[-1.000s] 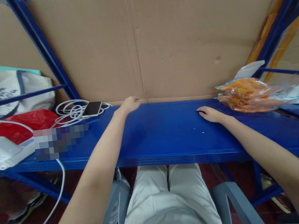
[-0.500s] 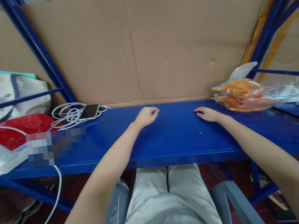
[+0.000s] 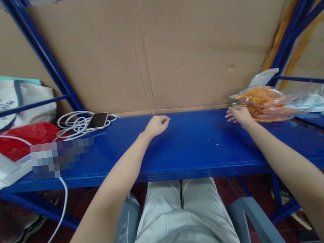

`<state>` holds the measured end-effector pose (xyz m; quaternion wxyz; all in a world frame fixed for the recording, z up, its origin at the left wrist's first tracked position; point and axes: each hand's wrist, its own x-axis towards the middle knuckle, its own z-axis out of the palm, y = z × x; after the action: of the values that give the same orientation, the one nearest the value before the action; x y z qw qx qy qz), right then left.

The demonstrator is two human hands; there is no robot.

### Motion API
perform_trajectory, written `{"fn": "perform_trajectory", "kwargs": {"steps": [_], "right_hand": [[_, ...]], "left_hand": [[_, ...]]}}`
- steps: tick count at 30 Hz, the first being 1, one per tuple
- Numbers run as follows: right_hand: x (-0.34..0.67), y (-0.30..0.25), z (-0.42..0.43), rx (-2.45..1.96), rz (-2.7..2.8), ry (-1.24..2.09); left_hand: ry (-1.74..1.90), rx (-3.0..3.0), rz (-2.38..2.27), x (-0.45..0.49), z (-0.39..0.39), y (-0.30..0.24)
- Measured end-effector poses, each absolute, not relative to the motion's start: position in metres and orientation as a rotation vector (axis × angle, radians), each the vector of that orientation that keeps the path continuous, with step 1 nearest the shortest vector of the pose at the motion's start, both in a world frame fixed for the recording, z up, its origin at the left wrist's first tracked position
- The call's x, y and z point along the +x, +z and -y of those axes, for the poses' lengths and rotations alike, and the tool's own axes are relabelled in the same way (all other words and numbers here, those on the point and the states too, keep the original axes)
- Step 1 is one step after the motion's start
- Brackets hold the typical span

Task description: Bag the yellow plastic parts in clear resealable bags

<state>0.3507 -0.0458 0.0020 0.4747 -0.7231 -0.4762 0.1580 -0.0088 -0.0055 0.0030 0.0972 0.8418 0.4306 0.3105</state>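
With right hand (image 3: pixel 241 116) close beside, could snag or shove the orange-filled clear plastic bag (image 3: pixel 268 102) by a careless sideways sweep; cannot confirm contact. Extends both forearms (image 3: pixel 124 173) over the blue tabletop (image 3: pixel 188 142); spreads right fingers, apparently empty, pointing inward; curls left hand (image 3: pixel 156 126) loosely near the middle, cannot tell whether empty.

1 head-worn view, facing forward, angled down, near tabletop (image 3: pixel 180 150)

Both arms (image 3: pixel 121 173) stretched forward; left hand (image 3: pixel 156 126) loosely curled, right hand (image 3: pixel 240 115) opened, fingers (image 3: pixel 230 116) spread.
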Motion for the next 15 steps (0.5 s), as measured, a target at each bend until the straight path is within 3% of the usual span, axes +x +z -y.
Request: {"fn": "perform_trajectory", "kwargs": {"steps": [4, 15], "right_hand": [[0.362, 0.004, 0.046, -1.583, 0.952, 0.713], [0.339, 0.024, 0.066, -1.129, 0.456, 0.747]], "left_hand": [[0.923, 2.488, -1.241, -0.010, 0.002, 0.000], [0.891, 2.437, -1.276, -0.008, 0.006, 0.001]]}}
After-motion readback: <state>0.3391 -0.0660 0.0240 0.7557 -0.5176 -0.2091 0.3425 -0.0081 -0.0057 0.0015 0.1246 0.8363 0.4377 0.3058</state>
